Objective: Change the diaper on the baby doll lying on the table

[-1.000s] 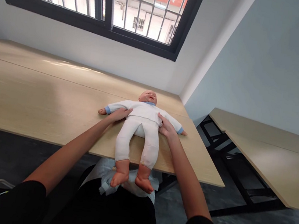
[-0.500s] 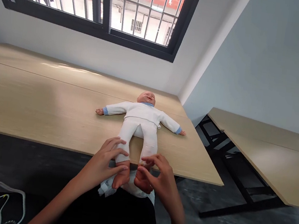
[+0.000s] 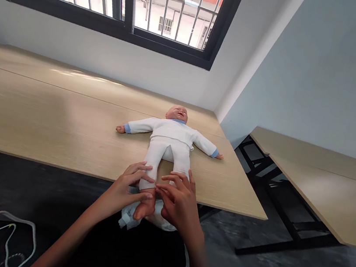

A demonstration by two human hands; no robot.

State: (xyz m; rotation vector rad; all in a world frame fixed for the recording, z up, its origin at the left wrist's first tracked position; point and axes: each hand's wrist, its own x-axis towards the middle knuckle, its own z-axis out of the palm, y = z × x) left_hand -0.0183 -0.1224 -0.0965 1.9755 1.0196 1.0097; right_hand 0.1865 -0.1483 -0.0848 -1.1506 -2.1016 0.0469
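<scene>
A baby doll (image 3: 173,133) in a white top with blue cuffs and white trousers lies on its back on the wooden table (image 3: 50,120), arms spread, feet over the front edge. My left hand (image 3: 131,184) rests at the lower trouser leg on the left, fingers apart over the cuff and thumb by the ankle. Across the other lower leg is my right hand (image 3: 177,195), its fingertips meeting the inner side of the left-hand trouser cuff; it hides the doll's other foot. Whether the right fingertips pinch the cloth is too small to tell. Crumpled white material (image 3: 128,216) lies below the feet.
A second wooden table (image 3: 323,180) with a black metal frame stands at the right. White cables (image 3: 34,237) lie at the lower left. Behind the table is a wall with a barred window (image 3: 126,33).
My right hand has moved left, from the right-hand trouser cuff to the inner side of the left-hand one. My left hand has stayed at the same leg. The view has shifted slightly.
</scene>
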